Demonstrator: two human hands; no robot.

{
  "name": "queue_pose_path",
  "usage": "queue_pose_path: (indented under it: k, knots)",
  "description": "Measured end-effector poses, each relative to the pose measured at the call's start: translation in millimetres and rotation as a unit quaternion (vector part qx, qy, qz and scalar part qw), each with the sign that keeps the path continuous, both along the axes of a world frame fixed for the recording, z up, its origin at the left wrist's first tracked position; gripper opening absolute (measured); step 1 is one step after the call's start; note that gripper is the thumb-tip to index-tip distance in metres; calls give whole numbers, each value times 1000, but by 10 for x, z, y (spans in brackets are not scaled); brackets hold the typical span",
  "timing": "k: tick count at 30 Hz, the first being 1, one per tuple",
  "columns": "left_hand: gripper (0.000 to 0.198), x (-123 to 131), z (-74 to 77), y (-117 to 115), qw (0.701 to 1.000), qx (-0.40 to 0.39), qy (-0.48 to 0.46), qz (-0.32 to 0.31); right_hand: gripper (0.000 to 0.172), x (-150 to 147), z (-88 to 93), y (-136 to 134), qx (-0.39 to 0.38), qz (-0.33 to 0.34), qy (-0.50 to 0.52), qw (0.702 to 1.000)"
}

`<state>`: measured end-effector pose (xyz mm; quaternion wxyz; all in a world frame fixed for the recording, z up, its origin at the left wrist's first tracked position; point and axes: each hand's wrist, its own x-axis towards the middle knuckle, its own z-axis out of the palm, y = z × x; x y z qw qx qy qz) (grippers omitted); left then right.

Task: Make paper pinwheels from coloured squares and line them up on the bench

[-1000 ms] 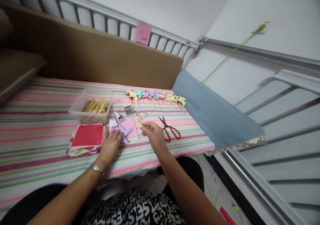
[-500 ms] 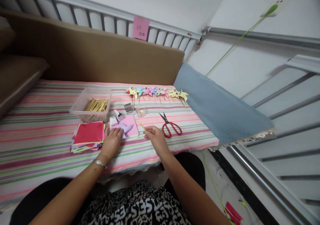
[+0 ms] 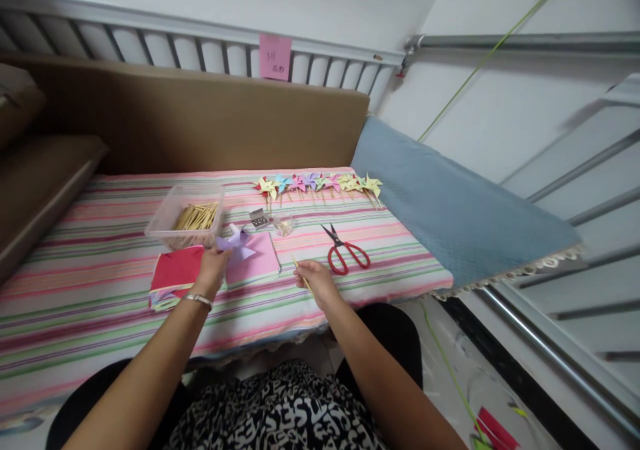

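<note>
A purple paper pinwheel (image 3: 239, 245) is pinched at its left side by my left hand (image 3: 214, 268), raised a little above a pink paper square (image 3: 263, 257). My right hand (image 3: 315, 281) is closed around a thin wooden stick (image 3: 303, 278), whose tip points up and to the left. Red-handled scissors (image 3: 345, 250) lie with blades part open to the right of that hand. Behind the pink square stand a small box of pins (image 3: 259, 219) and a clear round dish (image 3: 283, 225) with tiny pieces inside.
A clear plastic tub (image 3: 163, 220) of wooden sticks (image 3: 197, 216) stands at the back left. Colored paper squares (image 3: 177, 268) are stacked before it. Finished pinwheels (image 3: 313, 182) line the back of the striped cloth (image 3: 120, 290), before a brown cardboard panel (image 3: 225, 123).
My left hand has picked up the purple pinwheel from the pink paper. The stick in my right hand now slants through the fingers. The camera view has shifted slightly.
</note>
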<state>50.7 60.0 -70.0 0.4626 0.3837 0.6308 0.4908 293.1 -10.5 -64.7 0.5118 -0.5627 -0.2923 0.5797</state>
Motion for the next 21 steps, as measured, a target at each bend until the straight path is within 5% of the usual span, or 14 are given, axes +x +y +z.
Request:
queue_pose_path:
  k: [9, 21]
  knots:
    - [14, 214, 41, -95, 979, -89, -184, 19, 23, 14, -43, -105, -5, 19, 17, 1000]
    - [14, 91, 6, -257, 988, -93, -107, 58, 18, -84, -89, -142, -24, 46, 15, 999]
